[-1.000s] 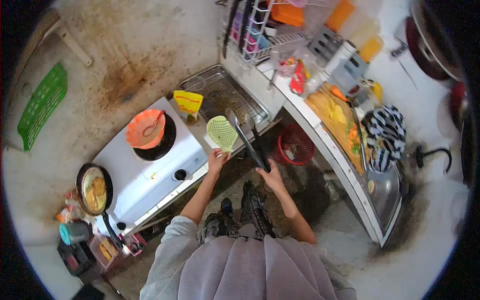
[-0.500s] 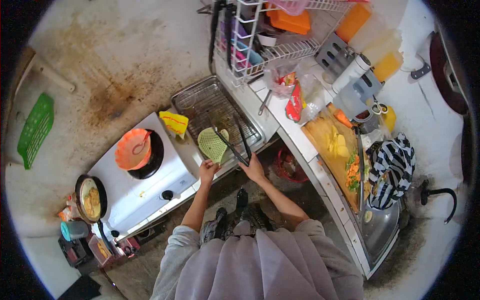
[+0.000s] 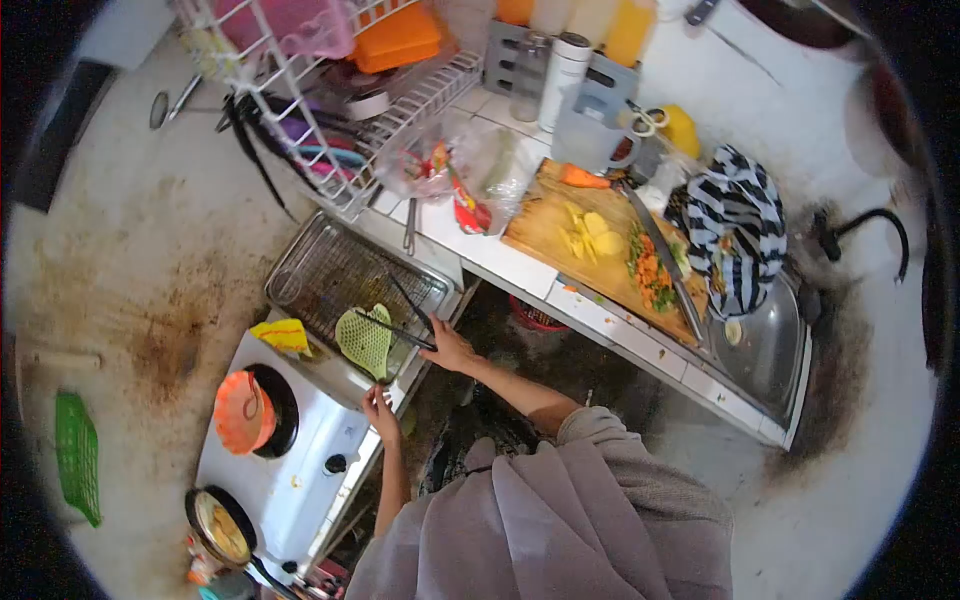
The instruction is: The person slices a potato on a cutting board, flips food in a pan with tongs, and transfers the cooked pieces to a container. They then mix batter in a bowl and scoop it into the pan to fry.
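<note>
My left hand (image 3: 381, 412) is closed, its fingertips at the lower end of a pale green perforated skimmer (image 3: 364, 341). The skimmer's wide, holed face lies over a metal tray with a wire rack (image 3: 325, 262). In my right hand (image 3: 452, 350) are dark tongs (image 3: 408, 335), gripped near their joined end. Their two arms are spread apart, one reaching across the skimmer and the other over the rack.
Left of my hands stands a white stove (image 3: 300, 490) with an orange bowl (image 3: 244, 412) and a frying pan (image 3: 222, 527) holding food. At right, a cutting board (image 3: 540, 215) bears cut vegetables and a knife (image 3: 660, 255), beside a sink (image 3: 765, 350).
The camera view has turned, so counter and stove appear shifted left and rotated. Both hands keep their grips on the skimmer and the tongs.
</note>
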Tool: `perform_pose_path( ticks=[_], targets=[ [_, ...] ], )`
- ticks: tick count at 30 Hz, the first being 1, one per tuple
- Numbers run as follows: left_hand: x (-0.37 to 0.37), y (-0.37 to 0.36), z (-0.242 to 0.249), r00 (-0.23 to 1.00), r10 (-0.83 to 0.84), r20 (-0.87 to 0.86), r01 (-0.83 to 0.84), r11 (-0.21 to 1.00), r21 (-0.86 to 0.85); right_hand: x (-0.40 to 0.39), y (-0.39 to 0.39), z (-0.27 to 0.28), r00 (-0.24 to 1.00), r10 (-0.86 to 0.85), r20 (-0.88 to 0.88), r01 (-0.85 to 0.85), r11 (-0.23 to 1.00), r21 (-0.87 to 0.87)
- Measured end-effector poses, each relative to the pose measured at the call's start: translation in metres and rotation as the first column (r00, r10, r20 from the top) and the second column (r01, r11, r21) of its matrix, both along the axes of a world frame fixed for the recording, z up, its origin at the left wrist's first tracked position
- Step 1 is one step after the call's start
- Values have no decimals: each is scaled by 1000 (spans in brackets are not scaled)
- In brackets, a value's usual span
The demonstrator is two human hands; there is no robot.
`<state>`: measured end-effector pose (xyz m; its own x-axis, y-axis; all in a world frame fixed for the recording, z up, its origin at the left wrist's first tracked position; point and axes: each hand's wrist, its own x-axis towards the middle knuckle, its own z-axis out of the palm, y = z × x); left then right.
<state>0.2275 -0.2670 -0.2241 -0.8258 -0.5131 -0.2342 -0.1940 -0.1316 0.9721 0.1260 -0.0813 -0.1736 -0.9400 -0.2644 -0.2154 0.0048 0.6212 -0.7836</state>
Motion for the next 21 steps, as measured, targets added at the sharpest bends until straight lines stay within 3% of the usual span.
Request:
perform_pose_path(
  ticks=[3, 5, 7, 9, 10, 11, 14, 15, 17, 19, 21],
  targets=[
    [9, 24, 41, 995, -68, -78, 64, 996, -58, 12, 6, -1, 996, -56, -76, 66, 989, 133],
    [12, 41, 66, 981, -169, -93, 168, 986, -13, 28, 21, 14, 982, -122, -143, 135, 987, 88],
    [11, 51, 65, 941, -309, -135, 307, 951, -40, 50, 44, 34, 985, -149, -90, 137, 982, -127],
    [11, 73, 82, 849, -497, -179, 505, 863, 0, 78, 70, 47, 981, -196, -8, 188, 952, -243],
    [8, 80, 80, 793, -585, -170, 584, 810, -60, 94, 84, 49, 975, -222, 23, 218, 922, -319],
    [5, 89, 81, 781, -601, -171, 601, 797, -57, 109, 98, 49, 968, -244, 55, 246, 887, -391],
    [-8, 116, 86, 557, -812, -173, 809, 578, -107, 145, 133, 70, 906, -403, 132, 423, 837, -347],
    [-15, 126, 95, 556, -812, -178, 811, 576, -98, 150, 143, 81, 904, -406, 133, 427, 839, -337],
    [-30, 143, 127, 370, -905, -210, 904, 403, -144, 147, 160, 108, 868, -495, 37, 471, 800, -372],
    [-49, 166, 146, 353, -901, -254, 904, 398, -155, 126, 175, 138, 847, -531, 10, 503, 796, -336],
    [-70, 191, 166, 349, -879, -325, 871, 432, -234, 99, 195, 149, 772, -519, -367, 478, 855, -203]
  ],
)
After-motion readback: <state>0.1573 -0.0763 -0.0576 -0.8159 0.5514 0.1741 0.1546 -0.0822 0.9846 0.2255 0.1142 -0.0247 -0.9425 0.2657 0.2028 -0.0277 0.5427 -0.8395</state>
